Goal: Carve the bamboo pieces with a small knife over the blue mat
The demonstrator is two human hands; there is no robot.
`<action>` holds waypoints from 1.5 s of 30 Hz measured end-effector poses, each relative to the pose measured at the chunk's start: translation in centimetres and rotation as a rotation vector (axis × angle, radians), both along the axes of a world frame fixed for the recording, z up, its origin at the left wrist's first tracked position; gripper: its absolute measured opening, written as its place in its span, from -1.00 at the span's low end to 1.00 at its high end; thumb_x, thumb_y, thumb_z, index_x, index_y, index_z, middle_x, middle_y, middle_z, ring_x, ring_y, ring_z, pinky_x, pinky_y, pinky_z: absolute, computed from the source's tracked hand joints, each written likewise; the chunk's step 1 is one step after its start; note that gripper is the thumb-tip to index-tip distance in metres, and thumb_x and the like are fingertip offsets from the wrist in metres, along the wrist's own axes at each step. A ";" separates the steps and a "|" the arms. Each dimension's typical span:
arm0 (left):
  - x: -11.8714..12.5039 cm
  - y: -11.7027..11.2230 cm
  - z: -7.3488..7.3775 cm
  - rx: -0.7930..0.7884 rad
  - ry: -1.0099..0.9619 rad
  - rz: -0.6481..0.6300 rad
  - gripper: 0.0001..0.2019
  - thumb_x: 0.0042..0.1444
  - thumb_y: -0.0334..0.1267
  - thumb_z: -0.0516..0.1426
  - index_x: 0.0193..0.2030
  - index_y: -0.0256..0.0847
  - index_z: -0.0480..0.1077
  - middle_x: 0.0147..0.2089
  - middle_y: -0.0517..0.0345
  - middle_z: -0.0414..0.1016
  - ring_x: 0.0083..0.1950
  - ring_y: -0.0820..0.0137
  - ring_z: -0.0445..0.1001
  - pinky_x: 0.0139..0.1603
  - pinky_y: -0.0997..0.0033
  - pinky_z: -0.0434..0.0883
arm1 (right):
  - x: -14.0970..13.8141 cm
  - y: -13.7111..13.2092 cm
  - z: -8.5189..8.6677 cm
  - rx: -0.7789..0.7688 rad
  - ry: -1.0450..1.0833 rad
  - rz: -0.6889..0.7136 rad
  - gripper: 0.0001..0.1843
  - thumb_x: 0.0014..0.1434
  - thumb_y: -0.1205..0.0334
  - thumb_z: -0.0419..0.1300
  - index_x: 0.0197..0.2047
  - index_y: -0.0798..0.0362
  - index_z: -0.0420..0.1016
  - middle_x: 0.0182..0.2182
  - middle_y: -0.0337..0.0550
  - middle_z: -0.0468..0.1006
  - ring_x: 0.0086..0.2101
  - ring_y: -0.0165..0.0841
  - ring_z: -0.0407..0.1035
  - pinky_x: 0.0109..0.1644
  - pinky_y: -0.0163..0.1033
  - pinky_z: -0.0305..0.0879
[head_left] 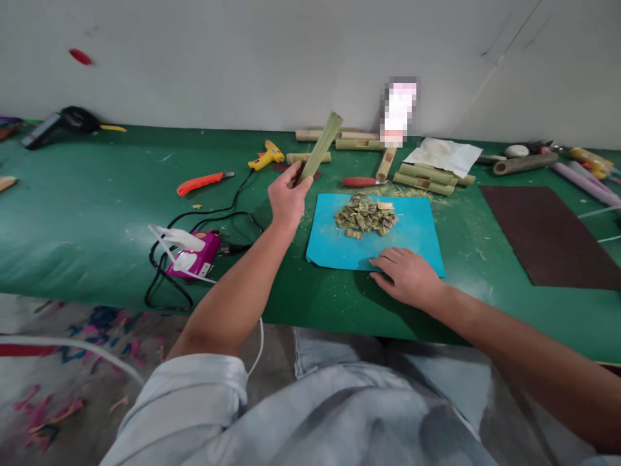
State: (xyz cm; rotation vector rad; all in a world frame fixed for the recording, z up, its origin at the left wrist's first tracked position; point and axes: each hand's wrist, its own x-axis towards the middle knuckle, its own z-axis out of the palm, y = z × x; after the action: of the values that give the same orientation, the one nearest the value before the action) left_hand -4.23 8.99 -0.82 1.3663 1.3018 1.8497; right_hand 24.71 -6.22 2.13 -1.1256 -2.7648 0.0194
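My left hand is wrapped round the lower end of a bamboo piece, which it holds up off the table, tilted to the upper right. My right hand rests low, fingers stretched out, at the front edge of a blue sheet. On that sheet lies a heap of bamboo chips, just beyond the right fingertips. A red-handled tool lies behind the sheet, beside cut bamboo tubes with notches in them. The bamboo's lowest end is hidden in my left hand.
On the green table lie an orange utility knife, a yellow glue gun and a magenta power strip with looping cables. A phone stands at the back. A dark brown sheet lies right; white paper covers some bamboo.
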 end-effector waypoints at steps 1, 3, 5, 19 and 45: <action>0.0 0.0 0.0 -0.005 0.002 -0.003 -0.51 -0.01 -0.22 0.35 0.11 -0.21 0.55 0.11 0.03 0.61 0.15 0.17 0.58 0.31 0.16 0.44 | -0.1 0.2 0.0 -0.021 -0.002 -0.012 -0.76 0.33 0.16 0.14 -0.12 0.10 0.59 -0.23 -0.01 0.61 -0.25 -0.24 0.43 -0.18 -0.17 0.21; 0.0 -0.1 0.0 -0.012 0.013 -0.008 -0.51 0.00 -0.23 0.35 0.12 -0.20 0.54 0.12 0.03 0.61 0.16 0.16 0.57 0.31 0.16 0.44 | -0.4 0.6 0.1 -0.065 -0.003 -0.038 -0.78 0.32 0.18 0.15 -0.14 0.09 0.58 -0.23 -0.02 0.60 -0.23 -0.24 0.44 -0.18 -0.18 0.23; 0.0 -0.1 0.0 -0.014 0.025 0.000 -0.51 0.01 -0.25 0.34 0.13 -0.21 0.54 0.12 0.02 0.61 0.16 0.17 0.57 0.31 0.17 0.44 | -0.5 1.1 0.3 -0.113 0.001 -0.056 -0.81 0.31 0.20 0.15 -0.17 0.06 0.57 -0.25 -0.06 0.60 -0.22 -0.26 0.45 -0.19 -0.21 0.24; 0.6 -1.0 0.9 -0.019 0.079 -0.001 -0.53 0.00 -0.23 0.37 0.09 -0.19 0.56 0.08 0.09 0.63 0.12 0.16 0.59 0.29 0.15 0.47 | -2.1 5.9 0.9 -0.112 -0.037 -0.122 -0.84 0.23 0.31 0.12 -0.30 0.05 0.54 -0.29 -0.04 0.59 -0.32 -0.26 0.43 -0.34 -0.20 0.17; 7.2 -10.4 2.2 0.231 1.088 -0.643 -0.60 0.34 -0.22 0.14 0.30 -0.11 0.37 0.13 -0.08 0.58 0.13 0.21 0.59 0.14 0.28 0.55 | 4.4 4.6 1.6 0.071 0.062 0.067 -0.77 0.27 0.11 0.19 -0.20 0.11 0.55 -0.26 -0.03 0.57 -0.23 -0.21 0.40 -0.21 -0.14 0.12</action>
State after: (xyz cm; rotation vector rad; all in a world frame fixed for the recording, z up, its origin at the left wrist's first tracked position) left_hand 2.96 -1.43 1.38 2.6975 0.8379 0.7849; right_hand 29.11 -1.61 3.69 -0.9985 -2.7245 -0.0351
